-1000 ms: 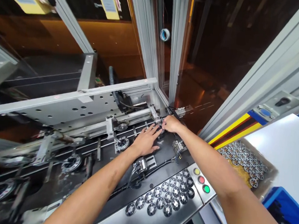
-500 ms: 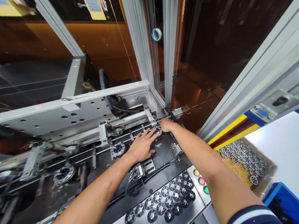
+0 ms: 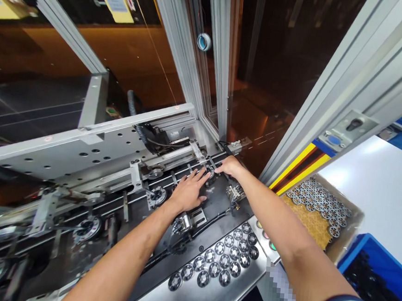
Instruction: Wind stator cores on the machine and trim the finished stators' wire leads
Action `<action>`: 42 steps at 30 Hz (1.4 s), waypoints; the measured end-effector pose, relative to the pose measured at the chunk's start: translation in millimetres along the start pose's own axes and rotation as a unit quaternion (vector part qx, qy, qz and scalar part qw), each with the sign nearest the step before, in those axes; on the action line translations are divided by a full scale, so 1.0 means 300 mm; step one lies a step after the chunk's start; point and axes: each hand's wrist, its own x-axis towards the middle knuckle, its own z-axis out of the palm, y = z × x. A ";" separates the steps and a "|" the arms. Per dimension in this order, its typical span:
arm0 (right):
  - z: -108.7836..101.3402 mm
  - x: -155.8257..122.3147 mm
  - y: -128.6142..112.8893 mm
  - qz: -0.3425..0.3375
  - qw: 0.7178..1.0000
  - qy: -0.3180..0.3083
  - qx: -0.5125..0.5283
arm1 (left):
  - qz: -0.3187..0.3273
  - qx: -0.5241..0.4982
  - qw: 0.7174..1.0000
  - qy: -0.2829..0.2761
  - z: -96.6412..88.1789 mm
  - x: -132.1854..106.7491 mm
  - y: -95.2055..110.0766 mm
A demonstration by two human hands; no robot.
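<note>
Both my hands reach into a machine enclosure, onto a dark conveyor track (image 3: 171, 180). My left hand (image 3: 188, 192) lies flat on the track with its fingers stretched toward a round black-and-silver part (image 3: 209, 172). My right hand (image 3: 231, 166) is closed in a pinch on that same part from the right side. Another round part (image 3: 157, 195) sits in a fixture on the track to the left. Several more of these parts (image 3: 218, 261) lie in rows on the steel ledge in front of me.
Aluminium frame posts (image 3: 218, 59) and amber panels wall the enclosure. A perforated metal plate (image 3: 83, 146) spans behind the track. Coloured push buttons (image 3: 273, 245) show partly under my right forearm. At right, a cardboard box (image 3: 316, 210) and a blue bin (image 3: 372, 275) hold more parts.
My view has shifted a little to the right and down. My hands have stayed at the same spot on the track, the right hand's fingers still closed on the round part.
</note>
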 end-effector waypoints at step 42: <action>0.246 -0.797 0.687 -0.216 0.887 0.407 -0.005 | -0.019 -0.200 0.968 0.149 -0.114 -0.243 0.026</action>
